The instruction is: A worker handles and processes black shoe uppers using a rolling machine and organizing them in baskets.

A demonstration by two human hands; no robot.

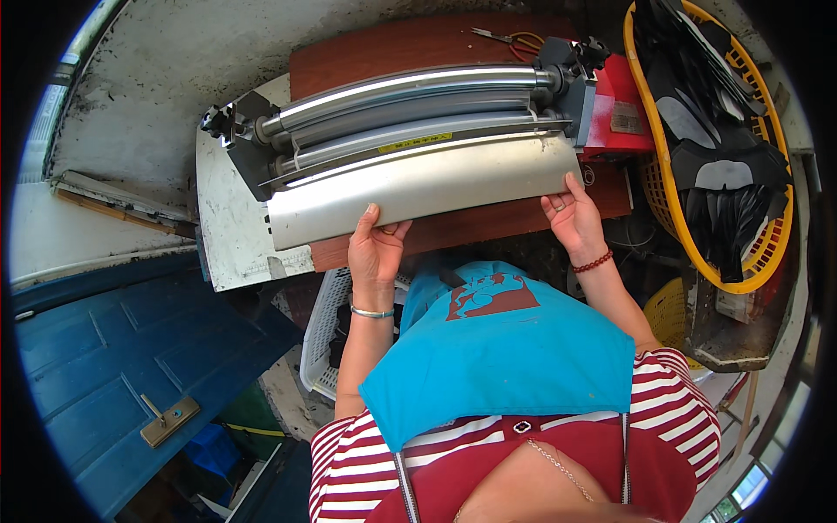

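Note:
A roller machine [410,109] with long shiny metal rollers lies across the bench ahead of me. Along its near side runs a smooth, curved silver metal plate [427,185]. My left hand [377,247] grips the plate's near edge left of its middle, thumb on top and fingers curled at the underside. At the plate's right end, my right hand [575,220] pinches the same edge, its thumb also on top. Part of the fingers of both hands is hidden beneath the plate.
On the right, a yellow oval basket [656,113] holds black and grey cut pieces [724,174]. Scissors [493,35] lie behind the machine. A white basket [318,336] stands below the bench, and a blue door [113,349] is at the left.

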